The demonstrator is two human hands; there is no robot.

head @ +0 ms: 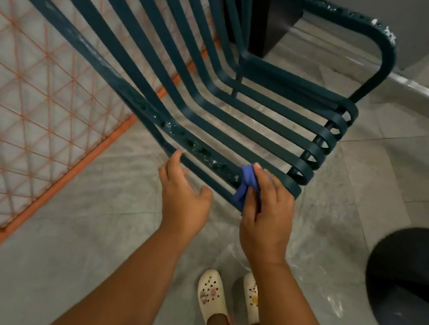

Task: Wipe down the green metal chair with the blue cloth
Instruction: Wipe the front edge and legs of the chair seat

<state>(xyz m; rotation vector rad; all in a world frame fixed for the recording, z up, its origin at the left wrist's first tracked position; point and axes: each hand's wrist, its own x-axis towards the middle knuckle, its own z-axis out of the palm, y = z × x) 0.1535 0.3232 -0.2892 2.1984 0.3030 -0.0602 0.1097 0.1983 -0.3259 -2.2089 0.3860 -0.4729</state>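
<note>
Right hand is closed around the blue cloth, bunched up, thumb on the near side, fingers wrapped over the top. Cloth is pressed against the near armrest rail of the green metal chair, close to that rail's front end. A tail of cloth hangs down just left of the thumb, over the lower bar of the armrest

Left hand sits to the left of the grip, fingers loose and spread, holding nothing. Its fingertips touch the same armrest rail further back along it; thumb points toward the cloth hand but stays apart from it

Paint on the rail between the two hands is chipped, pale flecks and dark pits showing. Beyond the grip run the curved seat slats, their rolled front ends stacked up and to the right of the cloth. Far armrest loops above them, also chipped along its top

Chair is tilted in view, backrest slats running up and left away from the grip. Left of the left hand lies an orange wire-mesh panel on the grey tiled floor. Below the hands, pale clogs on the floor. Right of the grip, well apart, a dark round object, cannot tell what it is
</note>
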